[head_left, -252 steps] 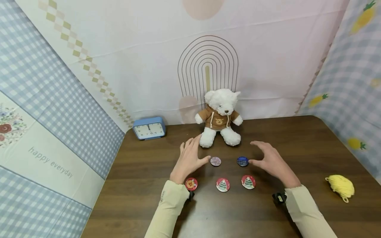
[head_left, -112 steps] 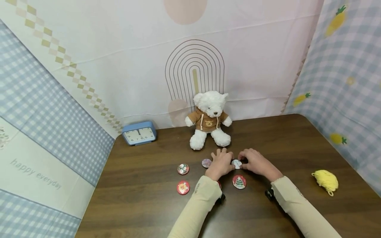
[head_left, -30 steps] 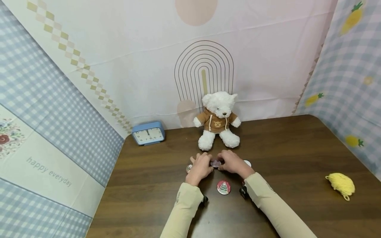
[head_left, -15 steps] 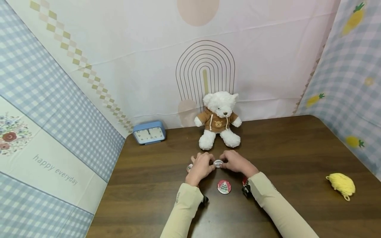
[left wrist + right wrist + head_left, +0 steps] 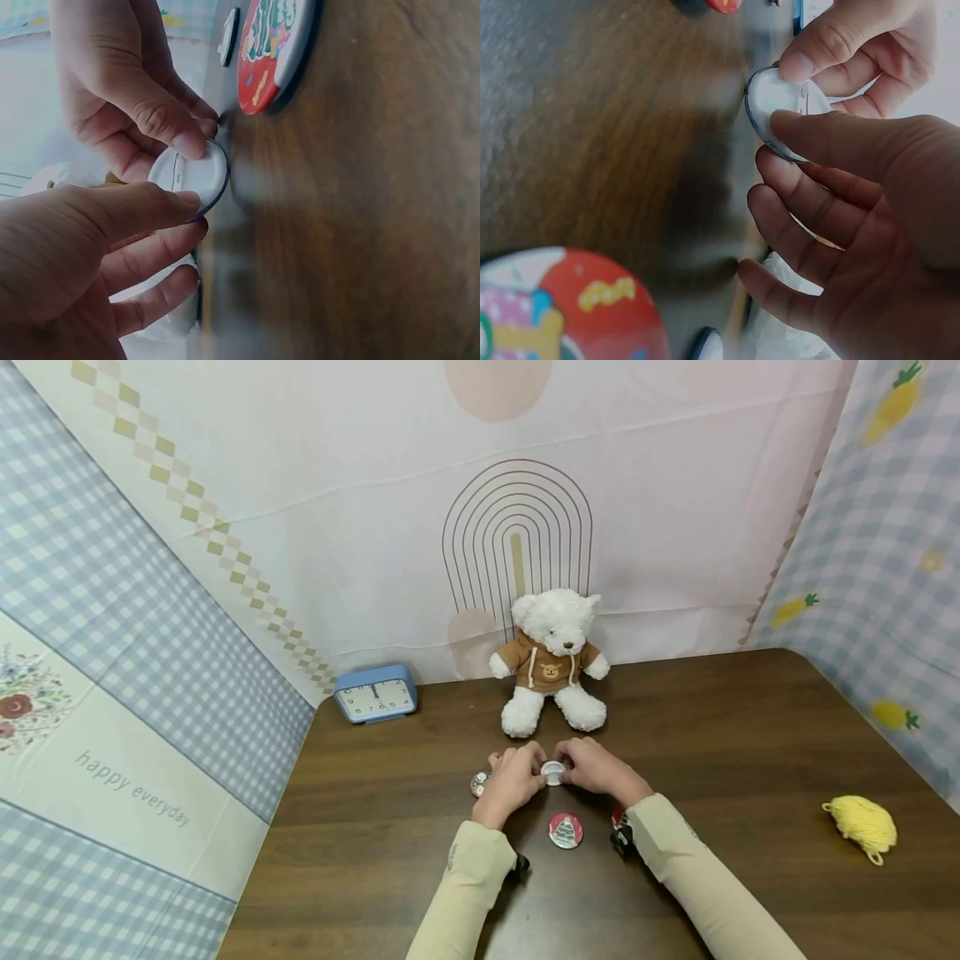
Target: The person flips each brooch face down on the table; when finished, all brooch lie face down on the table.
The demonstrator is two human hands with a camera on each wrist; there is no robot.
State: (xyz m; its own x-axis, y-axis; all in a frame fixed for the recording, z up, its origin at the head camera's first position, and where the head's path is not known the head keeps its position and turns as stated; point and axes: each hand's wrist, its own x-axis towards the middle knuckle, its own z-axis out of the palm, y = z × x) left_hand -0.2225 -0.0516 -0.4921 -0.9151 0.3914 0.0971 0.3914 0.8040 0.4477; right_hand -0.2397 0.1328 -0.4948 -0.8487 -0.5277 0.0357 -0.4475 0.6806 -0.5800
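Note:
Both hands hold one round pin badge in front of the teddy bear, its white back and pin showing. In the head view my left hand pinches its left edge and my right hand pinches its right edge. Seen from the left wrist, both thumbs press on the badge's white back, just off the table. A red badge with a tree lies nearer. Beside the left hand is a patterned badge, partly covered. Another red badge is partly hidden by the right wrist.
A white teddy bear in a brown hoodie sits against the back cloth. To its left stands a blue clock. Yellow yarn lies at the right of the brown wooden table.
The held badge has turned over from its purple face to its white back. Earlier, both hands were at the badge to its right, which turned from blue face to white back.

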